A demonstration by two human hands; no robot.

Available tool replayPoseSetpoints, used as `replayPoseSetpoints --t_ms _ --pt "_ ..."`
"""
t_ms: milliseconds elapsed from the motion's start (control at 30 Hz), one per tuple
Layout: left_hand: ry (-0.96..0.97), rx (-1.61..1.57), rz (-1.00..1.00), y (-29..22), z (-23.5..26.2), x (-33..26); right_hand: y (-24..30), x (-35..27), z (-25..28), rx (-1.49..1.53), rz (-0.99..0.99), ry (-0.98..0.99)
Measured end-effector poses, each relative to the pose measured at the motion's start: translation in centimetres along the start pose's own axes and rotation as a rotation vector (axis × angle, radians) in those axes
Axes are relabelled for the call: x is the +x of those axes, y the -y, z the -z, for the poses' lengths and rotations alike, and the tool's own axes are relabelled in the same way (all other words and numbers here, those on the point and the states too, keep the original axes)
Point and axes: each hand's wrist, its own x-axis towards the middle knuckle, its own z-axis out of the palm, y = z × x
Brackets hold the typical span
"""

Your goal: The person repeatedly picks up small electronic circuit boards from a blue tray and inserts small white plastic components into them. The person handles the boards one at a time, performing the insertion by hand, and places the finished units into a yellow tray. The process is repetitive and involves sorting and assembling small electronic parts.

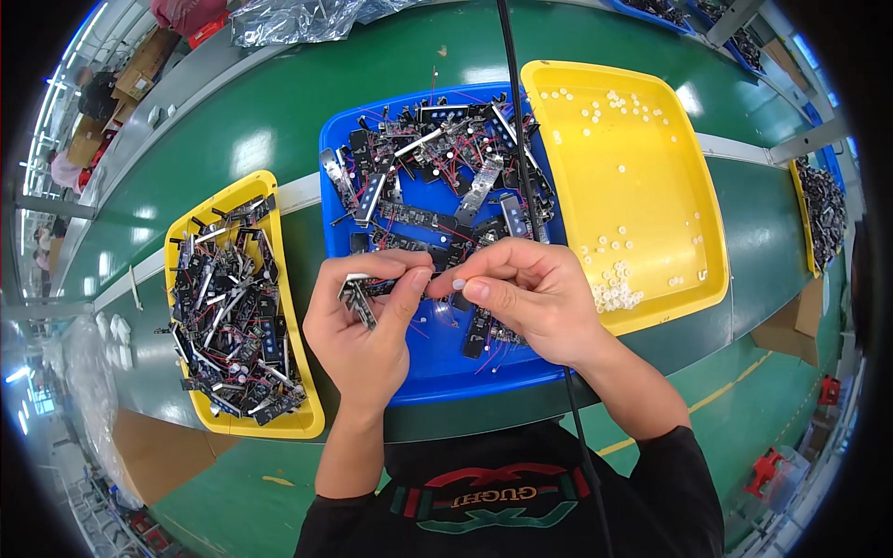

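My left hand (365, 339) is closed round a small black circuit board assembly (357, 296), part of which sticks out past its fingers. Between thumb and fingertips, my right hand (544, 302) pinches a small white round piece (459, 285). The fingertips of both hands nearly meet above the blue tray (428, 377). In that tray lies a loose heap of black boards (419, 219) with red wires and white dots. To the right, a yellow tray (651, 200) holds many scattered small white round pieces (616, 290), bunched thickest at its near left corner.
A narrower yellow tray (299, 358) piled with similar boards (233, 316) stands at the left. A black cable (517, 112) hangs across the blue tray. Clear plastic sheeting (288, 20) lies at the far side of the green table (251, 112). Another filled tray (820, 214) stands far right.
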Motion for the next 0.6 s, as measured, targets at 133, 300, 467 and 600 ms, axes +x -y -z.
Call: replayPoseSetpoints --t_ms 133,300,467,600 --pt "-0.002 0.024 -0.014 -0.20 -0.19 0.04 0.36 -0.07 0.07 0.114 -0.069 -0.031" --pt "0.054 0.046 -0.021 -0.30 -0.13 0.12 0.55 0.00 0.20 0.083 0.074 -0.049" --pt "0.065 -0.099 0.122 -0.34 0.36 -0.06 0.17 -0.02 0.19 -0.073 0.134 -0.043" --pt "0.099 -0.403 0.275 -0.52 0.44 0.35 -0.14 0.03 0.62 -0.242 0.230 0.010"
